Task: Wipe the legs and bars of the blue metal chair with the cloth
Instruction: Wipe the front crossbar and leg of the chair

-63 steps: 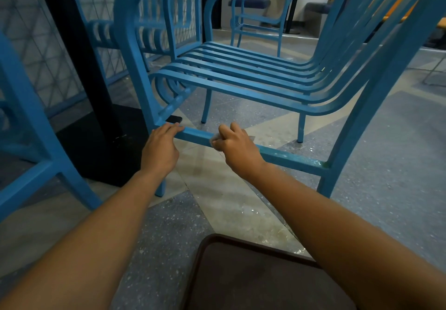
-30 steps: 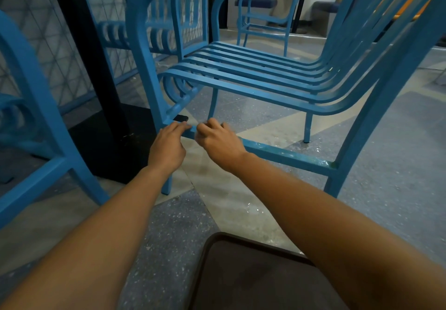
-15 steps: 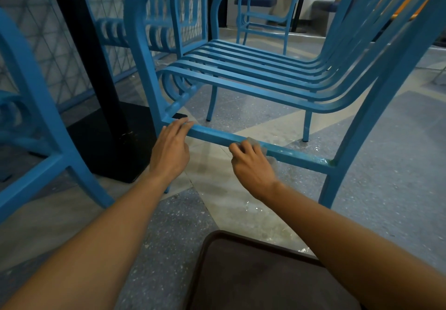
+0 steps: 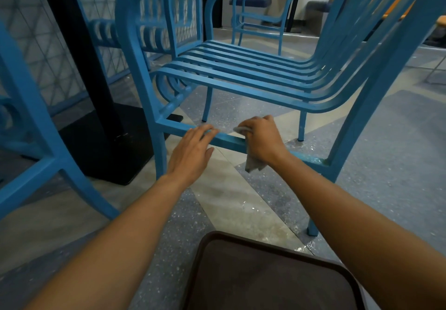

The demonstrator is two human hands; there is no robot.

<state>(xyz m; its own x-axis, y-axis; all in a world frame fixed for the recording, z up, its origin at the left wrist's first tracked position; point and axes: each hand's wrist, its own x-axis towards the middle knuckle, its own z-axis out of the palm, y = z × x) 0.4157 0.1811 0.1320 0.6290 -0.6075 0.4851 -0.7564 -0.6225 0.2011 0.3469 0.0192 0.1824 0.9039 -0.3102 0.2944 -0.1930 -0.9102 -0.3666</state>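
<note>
From the head camera, the blue chair fills the view from 9 to 3 o'clock, its low side bar running across the centre. The right hand has its fingers curled round a grey cloth on that bar, a corner of it dangling below. The left hand rests at 10 o'clock of it, fingers straight and slightly spread on the bar. The bar looks mid-wipe; next I'd expect strokes toward the rear leg at 3 o'clock.
</note>
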